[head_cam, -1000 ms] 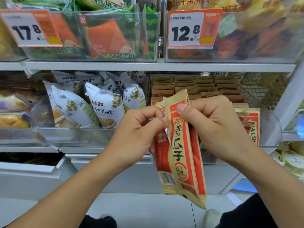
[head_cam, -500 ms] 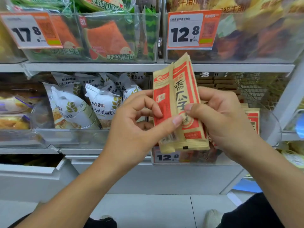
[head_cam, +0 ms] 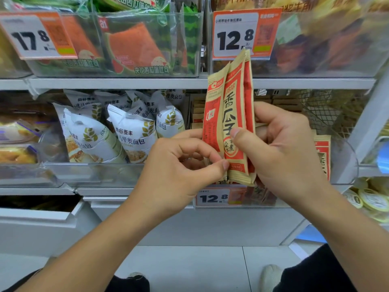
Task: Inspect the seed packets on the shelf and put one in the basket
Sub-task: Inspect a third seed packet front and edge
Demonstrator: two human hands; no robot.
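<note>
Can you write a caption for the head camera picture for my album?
Both hands, left hand and right hand, hold red-and-tan seed packets upright before the shelf.

open floor (head_cam: 189,266) below; packed shelf bins (head_cam: 130,169) ahead.

Bright even light, blurred, warped edges

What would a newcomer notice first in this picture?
First, the red and tan seed packets held upright at centre, in front of the shelves, gripped by the left hand low down and the right hand from the side. Next, the big price tags, 17.8 at upper left and 12.8 just above the packets.
</note>
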